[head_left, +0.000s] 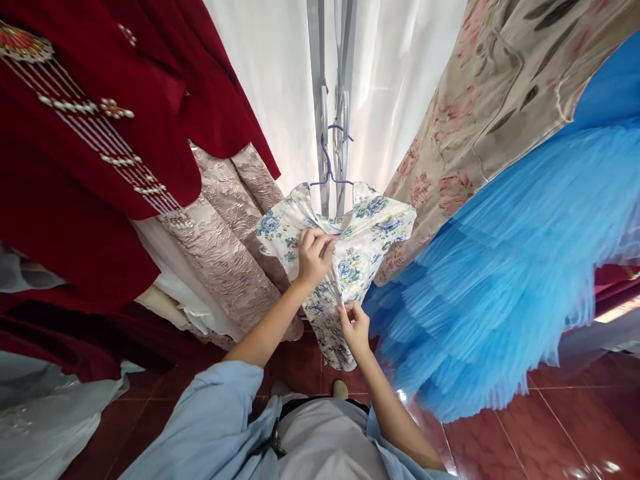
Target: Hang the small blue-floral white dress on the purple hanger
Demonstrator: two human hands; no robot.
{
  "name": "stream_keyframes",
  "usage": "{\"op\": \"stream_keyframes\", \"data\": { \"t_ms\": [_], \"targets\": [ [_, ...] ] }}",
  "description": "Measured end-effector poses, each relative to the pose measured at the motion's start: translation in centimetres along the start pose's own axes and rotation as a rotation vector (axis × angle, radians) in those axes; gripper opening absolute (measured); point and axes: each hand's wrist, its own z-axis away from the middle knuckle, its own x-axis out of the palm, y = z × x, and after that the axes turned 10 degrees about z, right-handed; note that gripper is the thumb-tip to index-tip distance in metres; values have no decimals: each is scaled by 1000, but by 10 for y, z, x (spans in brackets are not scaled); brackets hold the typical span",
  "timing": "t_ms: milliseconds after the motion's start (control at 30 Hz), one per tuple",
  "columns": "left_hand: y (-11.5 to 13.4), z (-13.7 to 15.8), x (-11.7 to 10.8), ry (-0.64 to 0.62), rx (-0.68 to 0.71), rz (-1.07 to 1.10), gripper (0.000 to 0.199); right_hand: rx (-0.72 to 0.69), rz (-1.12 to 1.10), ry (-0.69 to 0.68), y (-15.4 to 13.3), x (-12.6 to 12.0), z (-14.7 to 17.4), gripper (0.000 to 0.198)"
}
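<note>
A small white dress with blue flowers [367, 233] hangs on a purple hanger [330, 170] from a grey metal rack post [320, 100]. My left hand [314, 257] grips the dress fabric near its collar. My right hand [354, 327] pinches the front of the dress lower down, along its side edge. Both arms reach forward from light blue sleeves.
A dark red garment with pearl trim [90, 153] and a pink brocade dress [230, 247] hang at left. A beige floral dress [480, 107] and a blue tulle skirt [505, 267] hang at right. White curtain behind; red tiled floor [500, 440] below.
</note>
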Motion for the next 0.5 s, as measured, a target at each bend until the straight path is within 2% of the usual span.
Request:
{"op": "stream_keyframes", "data": {
  "t_ms": [100, 167, 267, 400, 500],
  "targets": [
    [-7, -64, 1, -4, 76, -26, 13, 7, 15, 47, 1, 2, -1, 30],
    [-11, -102, 1, 41, 102, -33, 13, 6, 30, 66, 3, 2, -4, 32],
    [-12, -139, -3, 69, 120, -11, 14, 0, 59, 54, 7, 2, -5, 34],
    [-8, -142, -19, -93, 121, 105, 10, 21, 25, 40, 7, -1, -13, 27],
    [-7, -130, -30, -194, 109, 165, 11, -15, -42, 62, -19, -11, -43, 29]
  ]
}}
